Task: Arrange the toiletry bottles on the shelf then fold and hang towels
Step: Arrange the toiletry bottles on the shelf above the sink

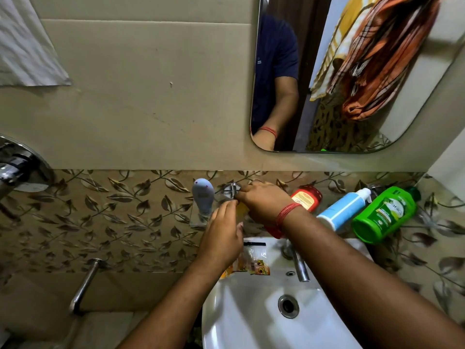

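A: Head view, over a white sink (241,323). Both hands are up at the glass shelf (198,221) on the far tiled wall. Left hand (221,238) has its fingers pinched on a small yellowish item (242,210); too hidden to name.

B: Right hand?

A: Right hand (264,201), red thread at the wrist, fingers curled closed at the same spot, next to the chrome shelf bracket (232,188). Whether it grips the yellowish item too, cannot tell.

B: Bottles?

A: Pale blue-grey bottle (202,195) upright at the shelf's left end. Right of the hands: red bottle (305,200), white and blue pump bottle (343,210), green bottle (385,214), in a row, touching or nearly so. How the red one stands is partly hidden by the right forearm.

B: Towels?

A: White towel (27,49) hanging far left. Orange and yellow cloths (377,54) seen in the mirror (415,84). Sachets (251,263) lie on the sink's rear ledge, left of the tap (300,265).
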Demonstrator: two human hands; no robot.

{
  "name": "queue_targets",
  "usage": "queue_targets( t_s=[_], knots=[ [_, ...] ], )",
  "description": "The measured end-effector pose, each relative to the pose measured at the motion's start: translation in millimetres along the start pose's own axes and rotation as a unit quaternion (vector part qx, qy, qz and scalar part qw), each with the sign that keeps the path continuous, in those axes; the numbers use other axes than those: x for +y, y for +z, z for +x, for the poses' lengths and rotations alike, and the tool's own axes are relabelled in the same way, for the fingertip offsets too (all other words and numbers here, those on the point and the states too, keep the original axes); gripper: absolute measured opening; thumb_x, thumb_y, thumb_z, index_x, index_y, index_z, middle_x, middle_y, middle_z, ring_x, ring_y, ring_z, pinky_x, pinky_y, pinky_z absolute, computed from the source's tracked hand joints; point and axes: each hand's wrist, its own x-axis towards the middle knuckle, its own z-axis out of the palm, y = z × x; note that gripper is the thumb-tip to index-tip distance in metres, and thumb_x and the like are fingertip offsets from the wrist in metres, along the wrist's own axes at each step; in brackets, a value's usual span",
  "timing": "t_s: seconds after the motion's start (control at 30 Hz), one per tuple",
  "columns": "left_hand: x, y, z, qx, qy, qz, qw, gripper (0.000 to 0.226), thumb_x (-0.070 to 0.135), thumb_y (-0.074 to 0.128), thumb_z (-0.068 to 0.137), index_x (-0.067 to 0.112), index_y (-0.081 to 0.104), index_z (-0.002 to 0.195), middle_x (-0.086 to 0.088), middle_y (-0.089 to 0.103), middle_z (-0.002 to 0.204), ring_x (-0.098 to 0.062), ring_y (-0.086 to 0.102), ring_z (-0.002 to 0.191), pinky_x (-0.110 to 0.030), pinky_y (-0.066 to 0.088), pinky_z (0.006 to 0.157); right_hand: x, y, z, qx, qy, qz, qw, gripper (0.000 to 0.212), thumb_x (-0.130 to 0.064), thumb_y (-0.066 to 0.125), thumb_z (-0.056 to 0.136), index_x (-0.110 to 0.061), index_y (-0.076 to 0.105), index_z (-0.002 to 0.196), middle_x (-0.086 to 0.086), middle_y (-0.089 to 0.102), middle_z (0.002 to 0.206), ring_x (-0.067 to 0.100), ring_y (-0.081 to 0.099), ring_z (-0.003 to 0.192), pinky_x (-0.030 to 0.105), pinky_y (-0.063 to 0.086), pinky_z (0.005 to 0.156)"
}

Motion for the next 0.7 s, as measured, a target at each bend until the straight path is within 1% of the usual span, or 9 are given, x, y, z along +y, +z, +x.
queue_targets(
  t_s=[0.1,0.17,0.2,0.27,0.33,0.43,0.53,0.63,0.7],
  knots=[
    [7,-4,3,0.007,-0.031,-0.052,0.998,0.050,0.014,0.059,0.096,0.017,0.042,0.143,-0.003,0.049,0.144,-0.022,0.044,0.133,-0.044,0.043,0.109,0,4,2,0.027,-0.006,-0.018,0.999,0.041,-0.017,0.064,0.091,-0.025,0.057,0.130,0.002,0.064,0.121,0.025,0.059,0.114,0.041,0.045,0.096],
    [11,-8,3,0.022,-0.059,-0.127,0.990,0.048,0.011,0.059,0.097,0.017,0.044,0.142,-0.003,0.049,0.142,-0.019,0.048,0.130,-0.041,0.045,0.107,4,5,0,0.040,0.001,0.013,0.999,0.038,-0.020,0.061,0.093,-0.026,0.057,0.130,0.001,0.066,0.120,0.024,0.060,0.113,0.040,0.045,0.095],
    [13,-10,3,0.029,-0.081,-0.175,0.981,0.048,0.011,0.059,0.098,0.019,0.043,0.142,-0.002,0.049,0.142,-0.016,0.049,0.128,-0.034,0.047,0.104,7,4,-1,0.045,0.011,0.046,0.998,0.038,-0.020,0.059,0.093,-0.025,0.057,0.131,0.001,0.066,0.120,0.024,0.060,0.112,0.040,0.047,0.094],
    [17,-14,4,0.035,-0.134,-0.280,0.950,0.050,0.011,0.058,0.100,0.027,0.040,0.143,0.006,0.047,0.139,-0.001,0.053,0.116,-0.015,0.044,0.088,13,1,-5,0.061,0.052,0.144,0.986,0.037,-0.019,0.059,0.094,-0.023,0.058,0.131,0.003,0.066,0.122,0.023,0.061,0.111,0.038,0.050,0.091],
    [19,-16,9,0.041,-0.166,-0.341,0.924,0.052,0.010,0.055,0.101,0.029,0.037,0.147,0.010,0.047,0.137,0.009,0.052,0.109,-0.007,0.039,0.080,19,-3,-8,0.077,0.105,0.256,0.958,0.034,-0.018,0.060,0.095,-0.019,0.058,0.129,0.004,0.066,0.122,0.022,0.061,0.109,0.034,0.050,0.086],
    [24,-15,15,0.019,-0.154,-0.339,0.928,0.053,0.008,0.050,0.103,0.028,0.037,0.150,0.015,0.045,0.139,0.004,0.047,0.119,-0.005,0.035,0.083,26,-11,-9,0.078,0.148,0.399,0.901,0.024,-0.019,0.064,0.096,-0.019,0.061,0.120,0.002,0.067,0.114,0.019,0.062,0.105,0.030,0.048,0.082],
    [26,-13,18,0.007,-0.155,-0.329,0.932,0.054,0.008,0.048,0.103,0.035,0.039,0.148,0.018,0.049,0.134,0.015,0.049,0.109,-0.006,0.035,0.080,26,-15,-9,0.057,0.161,0.494,0.852,0.028,-0.018,0.066,0.095,-0.017,0.061,0.122,0.002,0.067,0.117,0.020,0.064,0.109,0.041,0.055,0.094],
    [23,-11,19,0.002,-0.169,-0.331,0.928,0.055,0.008,0.050,0.103,0.038,0.041,0.148,0.019,0.051,0.128,0.014,0.049,0.109,-0.008,0.036,0.078,23,-13,-9,0.061,0.182,0.533,0.824,0.031,-0.014,0.067,0.094,-0.015,0.060,0.124,0.005,0.067,0.116,0.022,0.064,0.110,0.048,0.055,0.096],
    [21,-10,18,0.002,-0.176,-0.334,0.926,0.055,0.006,0.050,0.102,0.037,0.042,0.147,0.019,0.053,0.126,0.019,0.048,0.105,-0.009,0.039,0.079,20,-9,-9,0.062,0.192,0.543,0.815,0.032,-0.011,0.067,0.094,-0.015,0.060,0.124,0.005,0.067,0.116,0.023,0.064,0.110,0.050,0.055,0.096]
  ],
)
